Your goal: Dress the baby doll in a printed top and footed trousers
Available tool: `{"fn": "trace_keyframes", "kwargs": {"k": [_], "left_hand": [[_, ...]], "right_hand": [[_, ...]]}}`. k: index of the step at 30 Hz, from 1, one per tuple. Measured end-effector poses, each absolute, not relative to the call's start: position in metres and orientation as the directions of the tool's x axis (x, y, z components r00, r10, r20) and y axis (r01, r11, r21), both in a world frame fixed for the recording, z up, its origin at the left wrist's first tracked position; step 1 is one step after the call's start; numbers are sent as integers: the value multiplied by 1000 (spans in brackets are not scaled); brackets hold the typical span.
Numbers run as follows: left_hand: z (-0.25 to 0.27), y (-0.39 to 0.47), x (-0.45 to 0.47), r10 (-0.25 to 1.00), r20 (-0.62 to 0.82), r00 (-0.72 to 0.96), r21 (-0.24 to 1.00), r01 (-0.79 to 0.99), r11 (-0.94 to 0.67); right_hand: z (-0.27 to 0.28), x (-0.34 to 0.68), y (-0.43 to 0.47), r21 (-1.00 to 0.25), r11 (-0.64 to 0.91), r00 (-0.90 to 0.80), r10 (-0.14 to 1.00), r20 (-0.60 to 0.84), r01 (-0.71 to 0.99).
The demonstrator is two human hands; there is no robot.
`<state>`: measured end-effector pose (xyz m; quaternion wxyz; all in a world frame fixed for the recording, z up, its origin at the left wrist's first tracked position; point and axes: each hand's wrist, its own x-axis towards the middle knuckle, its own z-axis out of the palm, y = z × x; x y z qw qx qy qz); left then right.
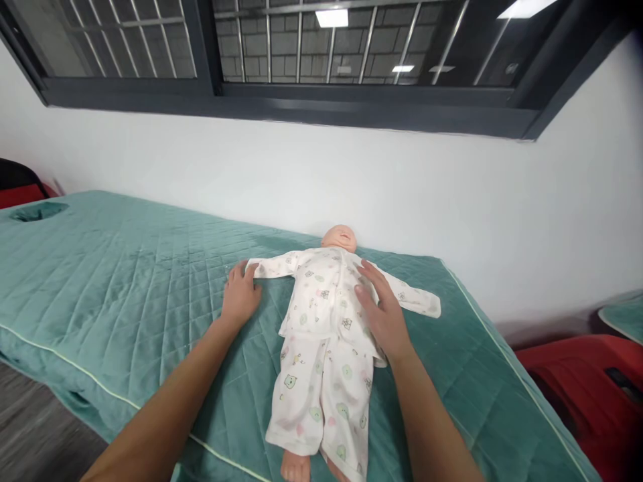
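A baby doll (340, 237) lies on its back in a white long-sleeved top (316, 294) and matching trousers (296, 395), both printed with small animals. Its head is toward the wall and its bare feet point at me. My left hand (242, 293) is at the cuff of the sleeve on the left, fingertips touching the cloth and thumb held apart. Over the right side of the doll's chest, my right hand (382, 311) has its fingers spread, touching or just above the top. The other sleeve (419, 300) stretches out flat beyond it; no doll hands show.
A green quilted cover (151, 268) lies over the bed, with a face hole (39, 211) at far left. Behind stands a white wall (201, 167) under a dark-framed, barred window (321, 107). A red case-like object (583, 381) sits beside the bed at right.
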<state>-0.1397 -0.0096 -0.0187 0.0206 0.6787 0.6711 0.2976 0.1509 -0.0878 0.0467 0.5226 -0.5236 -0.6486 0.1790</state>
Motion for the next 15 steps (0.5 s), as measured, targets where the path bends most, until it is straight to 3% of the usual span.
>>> {"fn": "trace_keyframes", "kwargs": {"k": [6,15], "left_hand": [[-11,26,-143,976,216,-41,328,944,-33],[-16,24,-145,968,233,-90,310,951,14]], "right_hand": [[32,150,-84,-728,330,-40,922,385,601],[37,150,-86,-748,275,-26,945,326,604]]}}
